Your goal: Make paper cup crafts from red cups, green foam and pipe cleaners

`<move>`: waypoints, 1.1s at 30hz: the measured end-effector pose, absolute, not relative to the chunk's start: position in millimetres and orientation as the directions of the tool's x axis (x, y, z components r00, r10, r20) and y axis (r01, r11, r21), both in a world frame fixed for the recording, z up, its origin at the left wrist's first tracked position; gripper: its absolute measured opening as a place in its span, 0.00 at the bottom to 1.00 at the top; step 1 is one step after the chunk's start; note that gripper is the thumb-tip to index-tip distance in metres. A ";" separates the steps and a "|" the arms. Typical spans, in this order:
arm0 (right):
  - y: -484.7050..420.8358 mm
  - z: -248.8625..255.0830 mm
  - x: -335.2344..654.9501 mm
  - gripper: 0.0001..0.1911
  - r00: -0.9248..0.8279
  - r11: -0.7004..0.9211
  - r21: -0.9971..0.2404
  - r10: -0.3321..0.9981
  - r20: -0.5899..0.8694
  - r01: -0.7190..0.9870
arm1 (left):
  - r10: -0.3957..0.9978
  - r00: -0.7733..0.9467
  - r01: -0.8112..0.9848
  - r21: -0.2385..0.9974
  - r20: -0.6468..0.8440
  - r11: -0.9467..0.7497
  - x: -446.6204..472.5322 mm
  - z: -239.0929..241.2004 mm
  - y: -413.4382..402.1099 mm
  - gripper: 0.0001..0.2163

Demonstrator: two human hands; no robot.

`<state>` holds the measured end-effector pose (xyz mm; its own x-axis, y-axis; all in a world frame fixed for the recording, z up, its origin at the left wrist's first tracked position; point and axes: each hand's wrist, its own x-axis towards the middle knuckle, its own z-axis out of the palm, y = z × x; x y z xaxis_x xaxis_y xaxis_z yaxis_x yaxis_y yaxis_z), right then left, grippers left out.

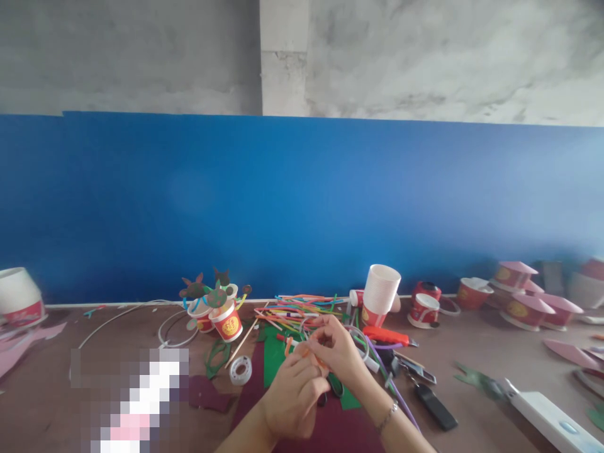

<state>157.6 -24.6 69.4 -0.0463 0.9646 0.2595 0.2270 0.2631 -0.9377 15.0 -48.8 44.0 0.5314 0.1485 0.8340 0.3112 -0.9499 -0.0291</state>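
My left hand (293, 391) is closed, its fingers curled around a thin orange strip (288, 347), mostly hidden by the hands. My right hand (336, 349) pinches at the same orange piece from above, thumb and fingertips together. Whether it is paper or a bendy stem, I cannot tell. Beneath both hands lie green paper (271, 355) and dark maroon paper (249, 402). A white roll of tape (240, 371) rests to their left. Just beyond the hands is a pile of thin coloured sticks (302, 305).
A paper cup with leafy cutouts (227, 322) stands back left. Towards the right are stacked white cups (381, 290), an orange utility knife (384, 336), a black key fob (435, 406) and red cups with pink tops (526, 308). A blue partition (302, 201) runs behind.
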 end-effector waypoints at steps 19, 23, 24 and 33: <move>-28.5 85.9 164.2 0.19 -0.101 0.126 -0.989 0.988 0.117 0.082 | 0.214 0.436 0.295 0.086 0.874 -0.951 10.7 40.0 -50.1 0.11; -28.2 88.3 167.7 0.21 -0.125 0.117 -0.993 0.986 0.113 0.029 | 0.433 0.063 0.386 0.378 0.899 -0.841 9.6 35.6 -50.3 0.18; -28.2 88.8 168.2 0.21 -0.129 0.127 -0.992 0.984 0.124 0.014 | 0.523 -0.033 0.365 0.497 0.852 -0.787 10.1 35.0 -48.3 0.19; -27.5 79.4 164.6 0.11 -0.128 0.296 -0.940 0.953 0.276 0.172 | 0.935 0.082 -0.094 0.936 0.346 -0.338 13.5 36.5 -22.1 0.11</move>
<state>164.6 -27.5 79.4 -0.1281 0.9526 0.2761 0.1719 0.2955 -0.9397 13.5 -22.1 36.5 0.0823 0.9346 0.3460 -0.0935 -0.3384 0.9363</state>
